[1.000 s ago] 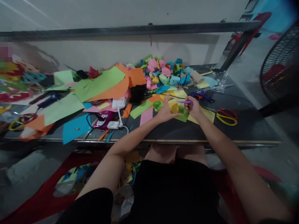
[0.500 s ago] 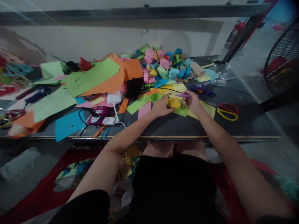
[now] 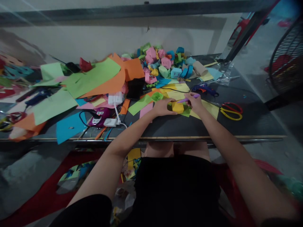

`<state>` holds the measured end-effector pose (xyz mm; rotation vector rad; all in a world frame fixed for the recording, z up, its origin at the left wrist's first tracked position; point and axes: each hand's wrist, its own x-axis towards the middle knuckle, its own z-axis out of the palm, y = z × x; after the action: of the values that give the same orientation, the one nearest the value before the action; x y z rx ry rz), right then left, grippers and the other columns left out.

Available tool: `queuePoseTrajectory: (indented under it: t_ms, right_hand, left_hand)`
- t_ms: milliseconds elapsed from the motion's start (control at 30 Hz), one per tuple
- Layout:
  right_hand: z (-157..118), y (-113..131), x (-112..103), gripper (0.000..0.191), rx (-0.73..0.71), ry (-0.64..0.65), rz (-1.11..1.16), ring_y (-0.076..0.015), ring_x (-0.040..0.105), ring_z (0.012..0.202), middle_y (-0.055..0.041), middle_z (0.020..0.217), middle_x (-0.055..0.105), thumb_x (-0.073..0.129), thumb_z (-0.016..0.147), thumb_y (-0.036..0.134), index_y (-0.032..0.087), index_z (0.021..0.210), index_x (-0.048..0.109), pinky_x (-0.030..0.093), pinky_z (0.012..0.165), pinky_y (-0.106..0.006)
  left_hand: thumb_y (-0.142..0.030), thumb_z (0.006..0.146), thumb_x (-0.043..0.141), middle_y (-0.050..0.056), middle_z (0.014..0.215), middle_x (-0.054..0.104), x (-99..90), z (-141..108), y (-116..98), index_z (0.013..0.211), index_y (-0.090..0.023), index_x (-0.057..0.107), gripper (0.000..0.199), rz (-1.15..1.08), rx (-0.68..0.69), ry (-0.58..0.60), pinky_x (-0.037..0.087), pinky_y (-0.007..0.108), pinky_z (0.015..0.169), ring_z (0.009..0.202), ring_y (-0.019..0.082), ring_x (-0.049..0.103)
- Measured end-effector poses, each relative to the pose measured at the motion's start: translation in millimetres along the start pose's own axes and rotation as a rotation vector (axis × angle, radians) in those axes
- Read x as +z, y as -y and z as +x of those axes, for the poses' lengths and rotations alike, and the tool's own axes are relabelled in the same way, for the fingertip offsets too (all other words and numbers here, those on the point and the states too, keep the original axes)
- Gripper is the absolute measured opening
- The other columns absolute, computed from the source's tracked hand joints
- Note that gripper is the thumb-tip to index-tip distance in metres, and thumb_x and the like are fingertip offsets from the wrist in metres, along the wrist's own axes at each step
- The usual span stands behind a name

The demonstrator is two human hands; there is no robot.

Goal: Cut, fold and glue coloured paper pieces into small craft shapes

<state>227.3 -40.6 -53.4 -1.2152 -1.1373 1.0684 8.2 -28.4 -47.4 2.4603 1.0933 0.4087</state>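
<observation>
My left hand curls its fingers and thumb around the left side of a small yellow folded-paper piece. A purple pen is pinched in my right hand, its tip slanting down left to the yellow piece's top edge. Under and beside the piece lie a green sheet, a pale yellow sheet and a pink sheet. Just behind my left hand rests a small green folded-paper piece.
Scissors with red and yellow handles and a blue glue gun lie to the right. Behind is a heap of small folded-paper pieces. A purple power strip with cords sits left. A fan stands far right.
The purple pen has swung from nearly level to slanted, its tip lower at the yellow piece. My left fingers have shifted slightly on the piece, and the view has moved a little.
</observation>
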Motion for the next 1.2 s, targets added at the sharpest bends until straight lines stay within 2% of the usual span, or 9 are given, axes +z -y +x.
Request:
queuePoseTrajectory:
  t_ms: [100,267,433,567,733,900,1200]
  right_hand:
    - [-1.5,-1.5,1.1,0.051,-0.050,0.060,-0.088,-0.0053,0.040,0.038,0.0048,0.043,0.049,0.082,0.075,0.051,0.021,0.056,0.045,0.030,0.038,-0.019]
    - [-1.4,-2.4,1.3,0.045,-0.045,0.058,-0.134,-0.0051,0.040,0.039,0.0046,0.044,0.047,0.078,0.080,0.042,0.021,0.056,0.045,0.030,0.039,-0.019]
    - [-1.4,-3.0,1.3,0.043,-0.049,0.029,-0.119,-0.0058,0.041,0.041,0.0049,0.045,0.046,0.076,0.081,0.041,0.022,0.059,0.045,0.031,0.039,-0.018]
    - [-2.8,-1.9,1.5,0.047,-0.038,0.074,-0.099,-0.0057,0.040,0.039,0.0057,0.045,0.045,0.079,0.081,0.040,0.022,0.058,0.042,0.029,0.038,-0.018]
    - [-2.4,-2.9,2.1,0.044,-0.027,0.031,-0.076,-0.0050,0.040,0.038,0.0062,0.045,0.044,0.077,0.083,0.033,0.022,0.059,0.042,0.028,0.038,-0.018]
    - [-1.5,-4.9,1.4,0.044,-0.041,0.032,-0.067,-0.0058,0.041,0.040,0.0055,0.045,0.046,0.079,0.082,0.038,0.022,0.060,0.044,0.030,0.038,-0.018]
    - [-1.0,-4.0,2.5,0.041,-0.042,0.039,-0.081,-0.0056,0.039,0.040,0.0058,0.044,0.044,0.075,0.082,0.035,0.022,0.059,0.044,0.029,0.039,-0.019]
  left_hand:
    - [-0.065,0.074,0.074,0.008,0.137,0.068,1.3,0.0,0.5,0.137,-0.023,0.061,0.077,-0.004,0.002,-0.011,0.051,0.039,0.102,0.123,0.031,0.065]
    - [-0.058,0.075,0.074,0.006,0.138,0.068,2.5,0.4,2.1,0.135,-0.026,0.063,0.069,-0.006,0.002,-0.020,0.051,0.039,0.103,0.124,0.030,0.064]
    - [-0.058,0.075,0.075,0.007,0.139,0.067,1.5,-0.1,0.9,0.136,-0.024,0.062,0.071,0.010,-0.005,-0.007,0.050,0.039,0.103,0.124,0.031,0.064]
    - [-0.059,0.075,0.074,0.007,0.139,0.068,2.0,-0.5,1.1,0.136,-0.025,0.062,0.071,0.005,0.002,-0.020,0.051,0.039,0.103,0.124,0.030,0.064]
    - [-0.062,0.074,0.074,0.006,0.138,0.068,3.7,-0.1,2.6,0.135,-0.027,0.063,0.071,0.006,0.001,-0.024,0.052,0.039,0.102,0.124,0.031,0.065]
    - [-0.066,0.074,0.073,0.008,0.139,0.067,2.7,-0.9,0.4,0.135,-0.024,0.063,0.075,0.005,-0.001,-0.027,0.051,0.039,0.103,0.124,0.031,0.064]
    - [-0.066,0.073,0.074,0.008,0.139,0.068,2.0,-0.9,-0.7,0.136,-0.024,0.062,0.076,-0.005,-0.013,-0.015,0.051,0.040,0.103,0.124,0.031,0.065]
